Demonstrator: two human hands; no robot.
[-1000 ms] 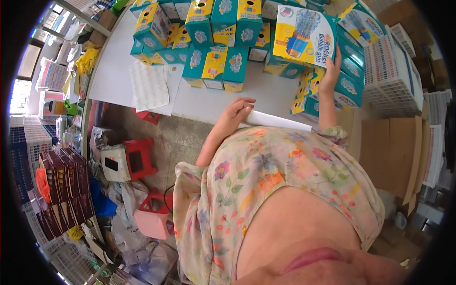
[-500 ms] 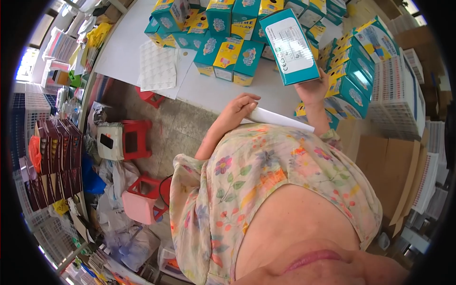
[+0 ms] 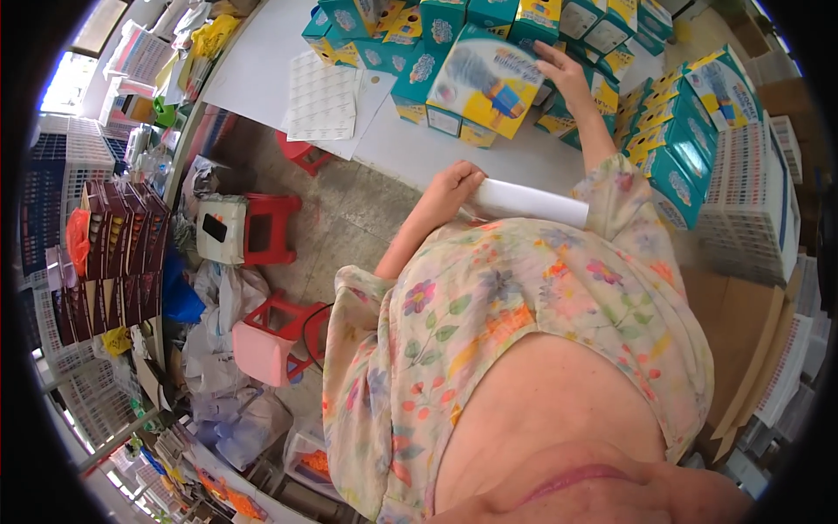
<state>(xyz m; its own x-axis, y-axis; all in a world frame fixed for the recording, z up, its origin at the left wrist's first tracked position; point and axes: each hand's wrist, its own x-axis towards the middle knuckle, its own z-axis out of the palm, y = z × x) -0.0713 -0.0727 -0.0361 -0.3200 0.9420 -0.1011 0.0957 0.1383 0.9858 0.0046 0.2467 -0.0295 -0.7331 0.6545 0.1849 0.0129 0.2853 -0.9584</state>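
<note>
A teal and yellow carton (image 3: 487, 86) with a pictured toy on its front is tilted over the other boxes, slightly blurred. My right hand (image 3: 567, 80) is at its upper right edge, fingers against the carton; part of the grip is hidden. Close to my body, my left hand (image 3: 449, 190) is closed at the left end of a white sheet (image 3: 532, 201), which curls in front of my blouse. Several matching cartons (image 3: 443, 24) stand in rows behind the one at my right hand.
More cartons (image 3: 676, 131) are stacked at the right, beside tall piles of sheets (image 3: 751, 196). A sticker sheet (image 3: 323, 98) lies on the white table (image 3: 253, 77). Red stools (image 3: 272, 229), plastic bags and a loaded shelf are at the left. An open cardboard box (image 3: 729, 323) stands at the right.
The carton has turned from its labelled back to its pictured front and moved left and lower. My right hand has shifted to its upper right edge. My left hand stays at the sheet.
</note>
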